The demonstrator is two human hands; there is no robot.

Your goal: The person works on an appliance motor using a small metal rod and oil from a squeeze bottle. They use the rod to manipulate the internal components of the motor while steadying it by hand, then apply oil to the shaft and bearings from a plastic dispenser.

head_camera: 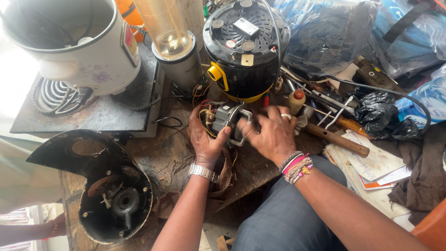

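Note:
A small electric motor (pixel 226 118) with a grey metal frame and red and yellow wires sits at the middle of a worn wooden workbench (pixel 162 158). My left hand (pixel 204 139), with a metal watch on the wrist, grips the motor from the left and below. My right hand (pixel 272 132), with a ring and several bead bracelets, holds the motor's right side by its frame. Just behind the motor stands an upturned black and yellow appliance base (pixel 245 46).
A white rice cooker (pixel 79 46) sits on a grey plate at the back left, beside a blender (pixel 174 42). A black open housing (pixel 111 190) lies front left. Tools, a wooden handle (pixel 337 139), papers (pixel 371 162) and plastic bags crowd the right. Another person's hand (pixel 55 225) shows at the lower left.

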